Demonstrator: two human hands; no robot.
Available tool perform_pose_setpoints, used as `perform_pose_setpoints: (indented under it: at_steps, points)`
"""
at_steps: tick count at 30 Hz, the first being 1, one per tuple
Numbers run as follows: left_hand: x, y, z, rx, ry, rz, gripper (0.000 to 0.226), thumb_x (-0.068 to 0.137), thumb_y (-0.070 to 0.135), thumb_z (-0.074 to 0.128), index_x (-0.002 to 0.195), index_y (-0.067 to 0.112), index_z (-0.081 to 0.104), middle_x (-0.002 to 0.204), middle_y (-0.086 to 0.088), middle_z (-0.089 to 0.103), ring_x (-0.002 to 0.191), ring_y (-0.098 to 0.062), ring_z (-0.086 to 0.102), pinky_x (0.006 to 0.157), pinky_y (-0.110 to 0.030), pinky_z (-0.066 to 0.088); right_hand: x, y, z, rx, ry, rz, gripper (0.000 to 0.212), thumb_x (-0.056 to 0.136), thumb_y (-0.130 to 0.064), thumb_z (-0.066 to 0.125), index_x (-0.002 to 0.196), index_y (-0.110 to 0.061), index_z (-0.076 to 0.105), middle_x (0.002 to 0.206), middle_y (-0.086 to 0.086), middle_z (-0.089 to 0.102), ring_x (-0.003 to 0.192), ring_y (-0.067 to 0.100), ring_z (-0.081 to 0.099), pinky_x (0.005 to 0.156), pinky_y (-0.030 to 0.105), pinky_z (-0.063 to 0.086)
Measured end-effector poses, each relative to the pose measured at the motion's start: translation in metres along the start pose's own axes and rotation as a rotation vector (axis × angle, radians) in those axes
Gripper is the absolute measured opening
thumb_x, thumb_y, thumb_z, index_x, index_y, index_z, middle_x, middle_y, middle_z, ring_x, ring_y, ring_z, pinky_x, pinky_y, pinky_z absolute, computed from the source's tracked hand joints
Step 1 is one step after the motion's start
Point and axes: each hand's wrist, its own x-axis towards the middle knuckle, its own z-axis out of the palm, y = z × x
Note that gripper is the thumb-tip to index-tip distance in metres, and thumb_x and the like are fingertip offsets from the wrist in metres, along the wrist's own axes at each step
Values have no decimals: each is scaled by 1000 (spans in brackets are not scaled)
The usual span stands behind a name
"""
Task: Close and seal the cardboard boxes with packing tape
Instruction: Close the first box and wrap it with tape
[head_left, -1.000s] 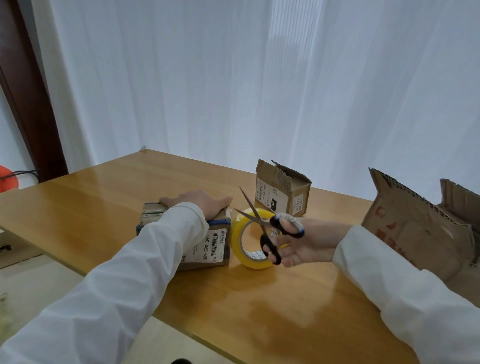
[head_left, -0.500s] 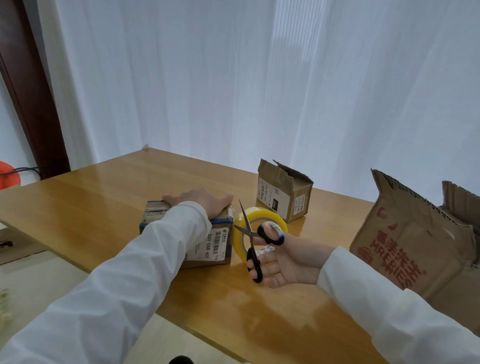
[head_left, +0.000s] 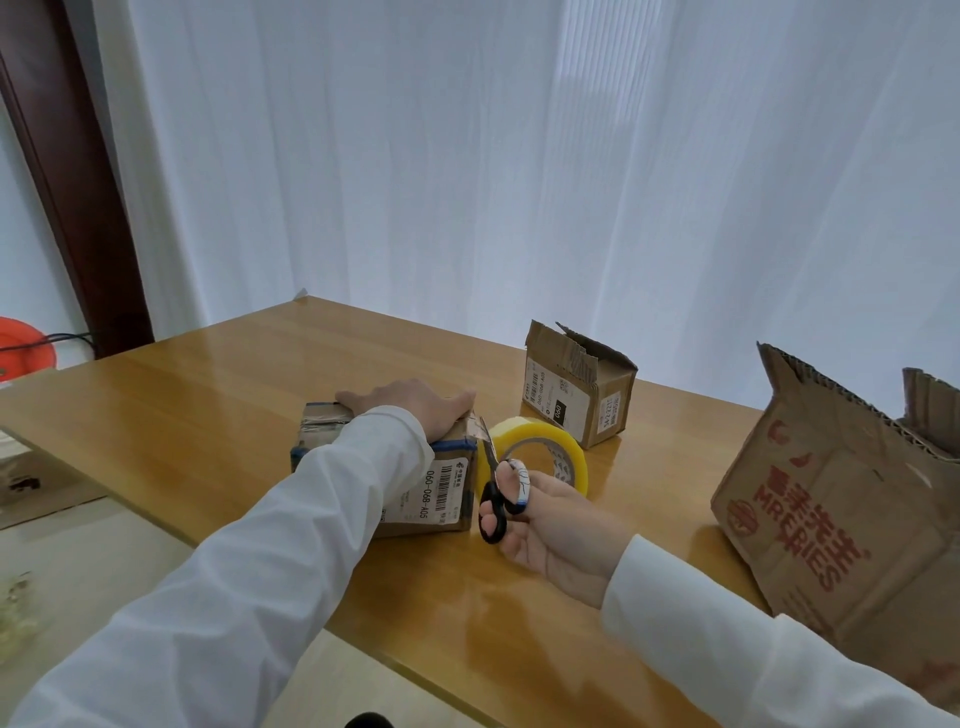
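My left hand (head_left: 410, 410) lies flat on top of the small taped box (head_left: 415, 483), fingers straight and pressing the lid down. My right hand (head_left: 550, 525) grips the scissors (head_left: 493, 499) with thumb and fingers curled through the black loops, the blades pointing up and away from my fingertips toward the box's near top corner. The tape roll (head_left: 540, 457) stands on edge just beyond my right fingers, touching or nearly touching the box's side; I cannot tell whether a strip runs from it to the box. I judge the box light and fairly stiff, so it would slide on the glossy table (head_left: 208, 395) unless the palm bears down. The tape will be thin, clingy and quick to fold onto itself, best held taut near the cut. Further beyond my right fingers sits a small open box (head_left: 576, 400), and well out to their right a large open box (head_left: 831, 509), both unsealed.
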Motion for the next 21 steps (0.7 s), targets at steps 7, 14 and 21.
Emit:
perform_pose_setpoints:
  at_steps: [7, 14, 21]
  points:
    - [0, -2, -2, -23, -48, 24, 85, 71, 90, 18, 87, 21, 64, 84, -2, 67, 98, -29, 59, 109, -63, 6, -16, -28, -15, -128, -38, 185, 55, 90, -59, 41, 121, -13, 46, 87, 13, 55, 72, 23, 57, 64, 30, 43]
    - [-7, 5, -4, 4, -28, 177, 61, 77, 73, 44, 114, 27, 54, 113, 0, 61, 122, -27, 45, 107, -68, -1, -38, -83, -48, -293, 6, -77, 55, 72, -60, 47, 103, -15, 56, 73, 9, 61, 65, 22, 61, 51, 26, 48]
    - [-14, 18, -6, 44, -156, 201, 36, 84, 43, 45, 113, 20, 48, 111, -5, 60, 117, -30, 48, 111, -59, 10, 29, -65, -128, -963, 645, -147, 53, 93, -51, 46, 121, -7, 45, 89, 9, 56, 73, 21, 52, 61, 28, 39]
